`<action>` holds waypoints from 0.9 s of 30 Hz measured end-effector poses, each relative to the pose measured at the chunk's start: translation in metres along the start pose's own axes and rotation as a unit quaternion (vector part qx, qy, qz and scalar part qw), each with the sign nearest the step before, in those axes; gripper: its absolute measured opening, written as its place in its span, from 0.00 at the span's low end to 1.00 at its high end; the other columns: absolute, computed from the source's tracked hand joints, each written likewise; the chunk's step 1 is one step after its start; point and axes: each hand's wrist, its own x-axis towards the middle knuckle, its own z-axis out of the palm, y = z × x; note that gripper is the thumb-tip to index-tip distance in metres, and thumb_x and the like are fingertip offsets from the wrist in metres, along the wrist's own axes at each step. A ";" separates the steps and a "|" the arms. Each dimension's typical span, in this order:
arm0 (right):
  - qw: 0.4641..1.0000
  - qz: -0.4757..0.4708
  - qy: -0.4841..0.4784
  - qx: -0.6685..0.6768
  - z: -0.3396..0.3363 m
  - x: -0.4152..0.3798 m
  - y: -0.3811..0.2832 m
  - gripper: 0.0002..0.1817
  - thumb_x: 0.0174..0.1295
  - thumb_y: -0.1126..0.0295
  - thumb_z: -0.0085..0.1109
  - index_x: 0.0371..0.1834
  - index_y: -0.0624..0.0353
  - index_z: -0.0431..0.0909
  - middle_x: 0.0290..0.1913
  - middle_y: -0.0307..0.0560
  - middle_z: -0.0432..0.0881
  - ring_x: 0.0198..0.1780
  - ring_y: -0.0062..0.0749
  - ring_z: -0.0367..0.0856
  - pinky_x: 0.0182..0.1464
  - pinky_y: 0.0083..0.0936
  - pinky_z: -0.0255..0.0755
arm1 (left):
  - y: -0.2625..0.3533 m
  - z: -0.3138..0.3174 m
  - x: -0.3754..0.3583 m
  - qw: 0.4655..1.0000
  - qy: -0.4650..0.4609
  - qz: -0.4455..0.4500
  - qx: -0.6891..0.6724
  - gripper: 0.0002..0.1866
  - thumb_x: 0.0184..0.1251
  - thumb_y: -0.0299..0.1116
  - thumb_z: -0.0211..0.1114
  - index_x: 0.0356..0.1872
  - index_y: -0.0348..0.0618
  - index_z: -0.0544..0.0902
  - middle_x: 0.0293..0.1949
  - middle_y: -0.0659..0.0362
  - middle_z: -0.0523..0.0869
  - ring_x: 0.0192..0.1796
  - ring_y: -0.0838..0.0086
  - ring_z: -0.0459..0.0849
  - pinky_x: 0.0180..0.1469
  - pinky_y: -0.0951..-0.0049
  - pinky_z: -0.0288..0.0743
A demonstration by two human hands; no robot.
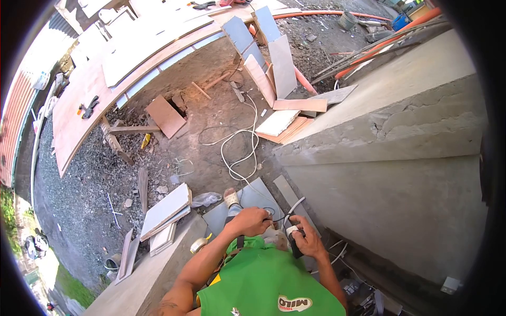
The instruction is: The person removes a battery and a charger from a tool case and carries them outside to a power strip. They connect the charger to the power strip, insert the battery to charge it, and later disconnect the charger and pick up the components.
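Observation:
My left hand (250,221) is closed, its fingers curled at the end of a thin black cord (278,219). The cord runs across to my right hand (310,241), whose fingers are wrapped round a dark object with a white end (292,230); its kind is not clear. A white cable (296,204) bends up close to the right fingertips. Both hands are in front of my green shirt (263,284). Under them, a grey tile (258,193) lies on the ground near my sandalled foot (231,197).
A long plywood table (79,124) with pliers-like tools stands at left. A coiled white extension cable (234,158) lies on the dirt ahead. Cut tiles (167,208) rest on the low wall at left; more tiles (284,124) lean by the concrete wall (379,174) at right.

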 end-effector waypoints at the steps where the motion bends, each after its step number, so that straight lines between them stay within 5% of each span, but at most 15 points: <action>1: 0.998 -0.037 0.043 -0.002 0.003 -0.001 0.002 0.21 0.63 0.67 0.50 0.60 0.59 0.73 0.42 0.51 0.82 0.48 0.40 0.79 0.53 0.35 0.73 | 0.003 0.001 0.005 0.999 -0.015 0.003 0.031 0.14 0.67 0.39 0.58 0.37 0.36 0.85 0.30 0.44 0.85 0.37 0.47 0.83 0.42 0.53 0.75; 4: 0.997 0.014 0.009 -0.072 -0.002 0.001 -0.002 0.24 0.64 0.64 0.53 0.63 0.59 0.72 0.41 0.63 0.80 0.48 0.52 0.76 0.52 0.38 0.72 | 0.017 0.009 0.019 0.996 -0.045 0.036 0.075 0.15 0.67 0.40 0.58 0.35 0.37 0.84 0.29 0.44 0.85 0.37 0.46 0.83 0.41 0.50 0.75; 8: 0.992 -0.057 0.029 -0.105 0.005 0.006 0.022 0.20 0.66 0.60 0.52 0.58 0.57 0.76 0.40 0.62 0.79 0.43 0.53 0.74 0.49 0.41 0.72 | 0.038 0.010 0.029 0.996 -0.041 0.055 0.054 0.15 0.68 0.39 0.58 0.36 0.37 0.84 0.28 0.43 0.84 0.36 0.45 0.82 0.40 0.49 0.74; 13: 0.995 0.005 0.062 -0.075 0.001 0.008 -0.006 0.16 0.69 0.59 0.53 0.43 0.61 0.79 0.38 0.59 0.80 0.43 0.53 0.74 0.47 0.42 0.70 | 0.026 0.009 0.041 0.998 -0.045 0.052 0.017 0.17 0.70 0.42 0.58 0.43 0.36 0.83 0.32 0.43 0.86 0.35 0.46 0.84 0.41 0.53 0.76; 15: 0.992 -0.017 0.109 -0.069 0.007 0.009 -0.002 0.15 0.69 0.60 0.53 0.41 0.62 0.79 0.37 0.58 0.80 0.44 0.53 0.75 0.47 0.41 0.70 | 0.020 0.006 0.040 0.994 0.044 0.049 -0.087 0.23 0.72 0.48 0.59 0.51 0.34 0.81 0.40 0.46 0.87 0.36 0.53 0.86 0.43 0.58 0.78; 16: 0.985 -0.043 0.155 -0.065 0.009 0.009 -0.001 0.14 0.69 0.60 0.53 0.38 0.62 0.78 0.36 0.56 0.80 0.44 0.52 0.75 0.47 0.40 0.70 | 0.029 -0.010 0.036 0.978 -0.010 -0.058 -0.200 0.32 0.73 0.57 0.54 0.56 0.31 0.77 0.47 0.48 0.86 0.39 0.62 0.87 0.45 0.64 0.79; 18: 0.988 -0.046 0.147 -0.032 0.001 0.011 0.000 0.14 0.68 0.61 0.54 0.37 0.62 0.79 0.35 0.55 0.80 0.43 0.51 0.75 0.47 0.40 0.70 | -0.012 -0.004 0.047 0.933 0.051 -0.053 -0.353 0.37 0.73 0.62 0.49 0.56 0.31 0.76 0.44 0.47 0.86 0.40 0.64 0.88 0.43 0.67 0.80; 19: 0.989 -0.053 0.139 -0.002 -0.003 0.011 -0.001 0.13 0.68 0.61 0.54 0.37 0.62 0.79 0.34 0.54 0.80 0.43 0.50 0.75 0.47 0.40 0.70 | -0.006 -0.012 0.042 0.833 0.025 -0.148 -0.532 0.39 0.71 0.68 0.44 0.53 0.33 0.75 0.42 0.45 0.86 0.39 0.62 0.88 0.41 0.67 0.82; 21: 0.988 -0.061 0.143 0.015 -0.009 0.006 -0.010 0.14 0.67 0.60 0.58 0.35 0.61 0.81 0.32 0.52 0.80 0.43 0.47 0.77 0.48 0.38 0.70 | -0.016 -0.017 0.040 0.731 0.032 -0.143 -0.666 0.39 0.69 0.70 0.44 0.48 0.37 0.75 0.40 0.45 0.86 0.39 0.58 0.88 0.40 0.64 0.84; 25: 0.982 -0.055 0.178 0.015 -0.006 0.003 -0.041 0.15 0.63 0.57 0.62 0.31 0.60 0.84 0.32 0.47 0.82 0.45 0.44 0.76 0.51 0.36 0.70 | -0.019 -0.018 0.041 0.704 0.041 -0.113 -0.700 0.41 0.66 0.74 0.44 0.46 0.38 0.76 0.39 0.44 0.85 0.40 0.55 0.88 0.40 0.61 0.85; 27: 0.991 -0.063 0.119 -0.010 -0.004 0.007 -0.050 0.17 0.63 0.56 0.62 0.30 0.60 0.83 0.32 0.48 0.83 0.46 0.44 0.75 0.51 0.37 0.70 | -0.018 -0.017 0.041 0.704 0.042 -0.106 -0.701 0.43 0.64 0.76 0.44 0.46 0.37 0.75 0.39 0.44 0.85 0.40 0.54 0.88 0.41 0.59 0.85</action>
